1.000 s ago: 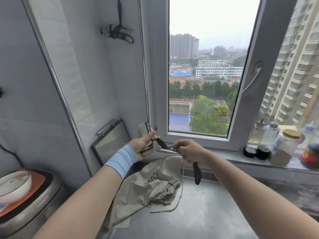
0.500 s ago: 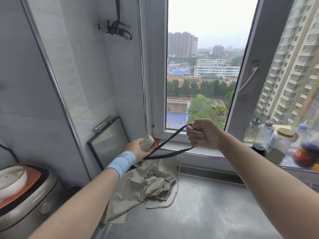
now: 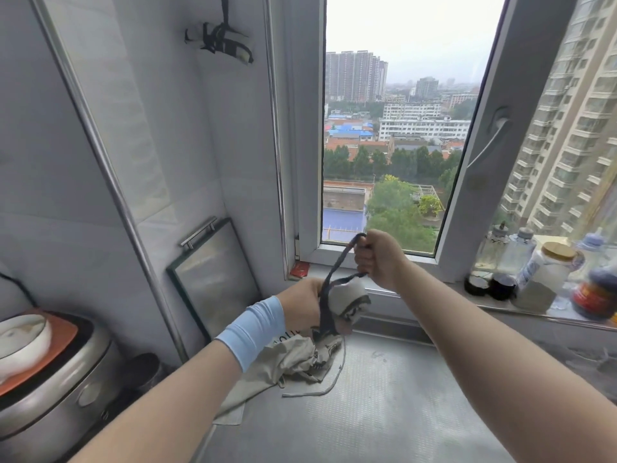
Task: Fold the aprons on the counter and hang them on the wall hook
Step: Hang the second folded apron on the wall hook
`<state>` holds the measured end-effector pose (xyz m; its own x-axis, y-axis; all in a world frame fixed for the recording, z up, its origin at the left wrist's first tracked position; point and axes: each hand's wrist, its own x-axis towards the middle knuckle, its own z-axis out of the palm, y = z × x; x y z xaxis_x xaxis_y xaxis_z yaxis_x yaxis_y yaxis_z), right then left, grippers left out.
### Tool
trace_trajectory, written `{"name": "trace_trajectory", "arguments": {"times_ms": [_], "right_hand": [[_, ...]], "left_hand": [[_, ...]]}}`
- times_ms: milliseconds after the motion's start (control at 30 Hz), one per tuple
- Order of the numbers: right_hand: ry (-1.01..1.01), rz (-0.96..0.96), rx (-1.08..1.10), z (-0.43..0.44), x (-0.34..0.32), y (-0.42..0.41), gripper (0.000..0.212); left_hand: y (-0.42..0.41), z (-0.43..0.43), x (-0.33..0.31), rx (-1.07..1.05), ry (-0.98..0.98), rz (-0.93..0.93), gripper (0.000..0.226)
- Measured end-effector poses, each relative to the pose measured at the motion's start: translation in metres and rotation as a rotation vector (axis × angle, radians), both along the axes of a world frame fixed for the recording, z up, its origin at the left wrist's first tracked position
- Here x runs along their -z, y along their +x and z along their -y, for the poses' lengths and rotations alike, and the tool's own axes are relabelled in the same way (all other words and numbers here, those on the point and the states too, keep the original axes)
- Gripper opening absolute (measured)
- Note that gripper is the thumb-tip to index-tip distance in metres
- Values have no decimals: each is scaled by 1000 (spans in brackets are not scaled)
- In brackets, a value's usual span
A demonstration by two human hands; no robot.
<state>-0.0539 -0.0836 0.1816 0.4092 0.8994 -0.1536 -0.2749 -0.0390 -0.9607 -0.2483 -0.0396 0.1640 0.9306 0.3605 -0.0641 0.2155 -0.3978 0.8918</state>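
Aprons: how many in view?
3: a tied bundle hanging on the wall, a rolled one in the left hand, its strap in the right hand, a crumpled one on the counter. More may be hidden.

Arms outstretched, left hand (image 3: 300,307) low, right hand (image 3: 380,259) slightly higher, fingers (image 3: 363,261) curled.
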Motion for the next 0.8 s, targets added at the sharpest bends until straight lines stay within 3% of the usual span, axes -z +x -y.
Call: {"name": "trace_trajectory", "arguments": {"times_ms": [67, 133, 167, 233, 300, 400, 567, 700, 800], "right_hand": [[22, -78, 55, 5, 23, 2, 36], [27, -30, 44, 9, 42, -2, 34], [39, 32, 31, 10, 48, -6, 28], [58, 193, 22, 13, 59, -12, 21], [37, 398, -4, 17, 66, -14, 24], [-43, 728, -93, 24, 67, -20, 20], [-45, 1037, -166, 28, 61, -34, 18], [-111, 1007, -28, 17, 71, -30, 31], [-231, 984, -13, 19, 100, -22, 22]], "left_hand": [[-1, -9, 1, -114, -104, 114, 23], [-1, -21, 6, -307, -252, 149, 12], [0, -29, 9, -410, -327, 151, 25], [0, -47, 19, -566, -382, 102, 75], [1, -56, 28, -631, -270, -86, 94], [4, -61, 40, -705, -154, -239, 80], [18, -55, 65, -631, -100, -46, 42], [29, -38, 99, -505, -22, -72, 35], [33, -25, 129, -452, 43, -150, 34]]}}
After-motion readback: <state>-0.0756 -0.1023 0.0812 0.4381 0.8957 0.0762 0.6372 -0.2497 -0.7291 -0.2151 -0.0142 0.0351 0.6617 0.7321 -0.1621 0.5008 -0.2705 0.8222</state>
